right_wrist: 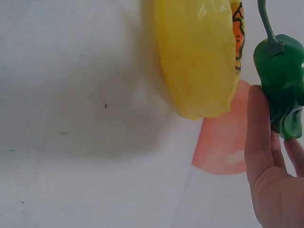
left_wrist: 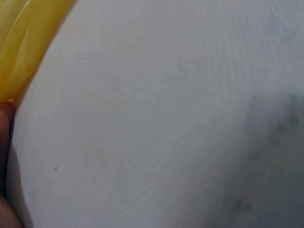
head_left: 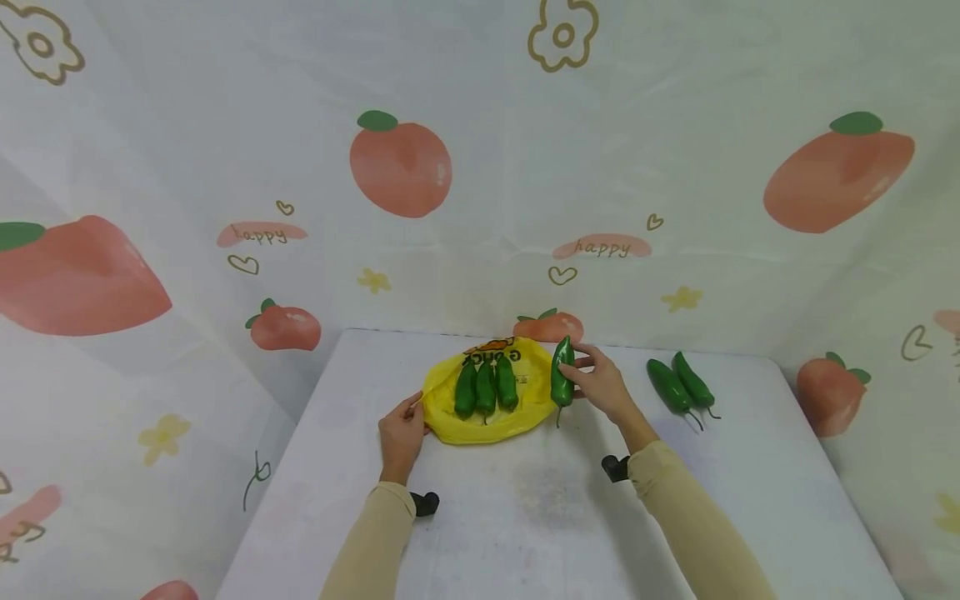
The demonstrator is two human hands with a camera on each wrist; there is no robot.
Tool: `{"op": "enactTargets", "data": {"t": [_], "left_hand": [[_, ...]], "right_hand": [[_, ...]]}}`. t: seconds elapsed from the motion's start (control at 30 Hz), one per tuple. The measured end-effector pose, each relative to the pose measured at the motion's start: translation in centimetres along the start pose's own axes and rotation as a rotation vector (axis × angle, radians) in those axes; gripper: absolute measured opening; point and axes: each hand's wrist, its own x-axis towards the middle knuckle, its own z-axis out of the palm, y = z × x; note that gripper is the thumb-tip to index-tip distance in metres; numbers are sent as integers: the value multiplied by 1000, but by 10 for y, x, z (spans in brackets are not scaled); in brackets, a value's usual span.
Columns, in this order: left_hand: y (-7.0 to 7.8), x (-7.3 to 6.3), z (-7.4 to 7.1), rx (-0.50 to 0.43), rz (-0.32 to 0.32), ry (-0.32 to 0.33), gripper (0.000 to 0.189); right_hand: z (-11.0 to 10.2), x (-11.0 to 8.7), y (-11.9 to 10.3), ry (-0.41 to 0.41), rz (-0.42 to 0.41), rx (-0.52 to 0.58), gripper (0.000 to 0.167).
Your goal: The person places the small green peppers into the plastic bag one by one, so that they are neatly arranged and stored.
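Right of center in the head view, the right hand (head_left: 603, 387) has its grip closed around a green pepper (head_left: 562, 375) – stem pointing toward the bottom of the frame – at the right edge of a yellow bag (head_left: 465, 432). At the bag's left edge, the left hand (head_left: 401, 433) pinches the plastic, its grip nearly closed. Three peppers (head_left: 485, 387) lie side by side within the bag's outline – inside or on top, I cannot tell. Two more peppers (head_left: 670, 386) rest on the tabletop (head_left: 487, 508), farther right.
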Motion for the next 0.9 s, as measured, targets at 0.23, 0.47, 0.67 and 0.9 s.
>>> {"op": "enactTargets", "data": {"t": [0.23,0.47,0.67,0.9], "left_hand": [[-1,0,1,4,-2,-1,28],[-1,0,0,4,10,6,27],[-2,0,1,2,35,20,27],[-3,0,1,-1,44,22,27]], "right_hand": [[5,7,-5,8,-33,7,66],[14,15,-8,27,-73,16,64],[22,23,-10,60,-123,-20,65],[32,28,-15,75,-164,-55,66]]}}
